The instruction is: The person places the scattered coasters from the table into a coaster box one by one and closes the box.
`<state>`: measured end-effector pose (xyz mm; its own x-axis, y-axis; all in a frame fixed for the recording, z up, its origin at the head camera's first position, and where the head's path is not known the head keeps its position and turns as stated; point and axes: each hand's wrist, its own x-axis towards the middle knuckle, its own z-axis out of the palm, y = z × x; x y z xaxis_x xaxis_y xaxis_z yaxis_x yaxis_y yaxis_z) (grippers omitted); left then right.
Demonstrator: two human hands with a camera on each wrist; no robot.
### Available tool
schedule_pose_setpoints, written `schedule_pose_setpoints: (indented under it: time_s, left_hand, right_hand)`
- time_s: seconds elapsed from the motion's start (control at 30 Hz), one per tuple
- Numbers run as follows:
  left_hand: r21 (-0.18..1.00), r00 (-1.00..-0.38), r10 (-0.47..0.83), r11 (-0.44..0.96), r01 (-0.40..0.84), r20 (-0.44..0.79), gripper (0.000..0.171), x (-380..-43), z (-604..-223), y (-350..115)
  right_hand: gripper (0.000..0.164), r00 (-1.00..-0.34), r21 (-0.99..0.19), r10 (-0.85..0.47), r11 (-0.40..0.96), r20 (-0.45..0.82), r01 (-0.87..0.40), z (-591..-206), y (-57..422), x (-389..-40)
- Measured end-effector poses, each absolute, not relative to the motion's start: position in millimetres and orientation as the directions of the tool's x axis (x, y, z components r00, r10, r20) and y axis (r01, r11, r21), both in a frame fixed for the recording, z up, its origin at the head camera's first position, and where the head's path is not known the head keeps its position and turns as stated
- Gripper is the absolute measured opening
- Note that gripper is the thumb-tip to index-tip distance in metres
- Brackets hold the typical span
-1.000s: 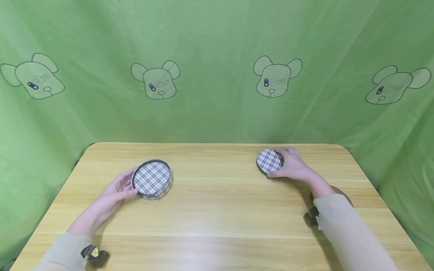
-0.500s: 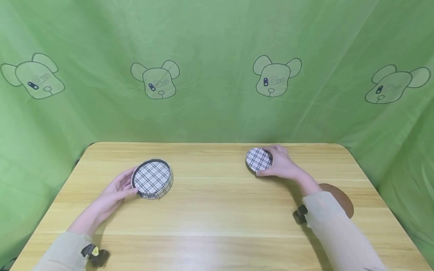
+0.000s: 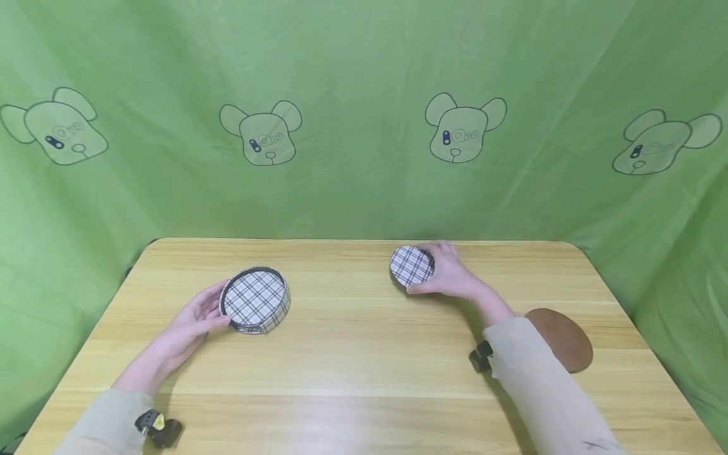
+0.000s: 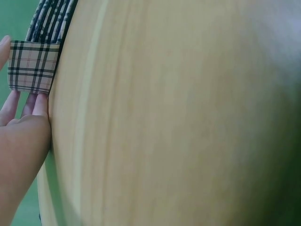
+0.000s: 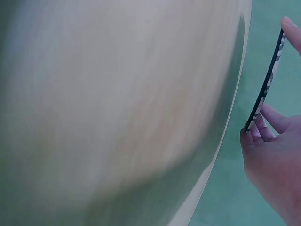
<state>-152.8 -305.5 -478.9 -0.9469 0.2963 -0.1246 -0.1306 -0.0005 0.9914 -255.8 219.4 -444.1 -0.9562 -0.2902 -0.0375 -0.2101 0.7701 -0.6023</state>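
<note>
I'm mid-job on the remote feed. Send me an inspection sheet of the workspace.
Surface: wooden table, light-coloured, with a bright reflection near the front.
Job's things: round plaid box with a dark inner rim, at the left; smaller plaid disc, at the right and off the tabletop.
Clutter: brown disc on the right, partly hidden by the right sleeve.
Hands: left hand holds the box by its side; right hand grips the disc by its edge.
Cables: nothing seen on the tabletop.
Surroundings: green cloth printed with animal-head outlines.
</note>
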Motion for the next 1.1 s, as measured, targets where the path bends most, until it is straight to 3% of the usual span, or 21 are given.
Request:
schedule_pose_setpoints:
  time_s: [1.1]
  left_hand:
    - [0.993,-0.946,0.301,0.006,-0.122,-0.118,0.086,-154.3,-479.8,-306.1]
  right_hand:
    - [0.110,-0.918,-0.687,-0.396,0.673,-0.022,-0.274,-440.2,136.9,-250.8]
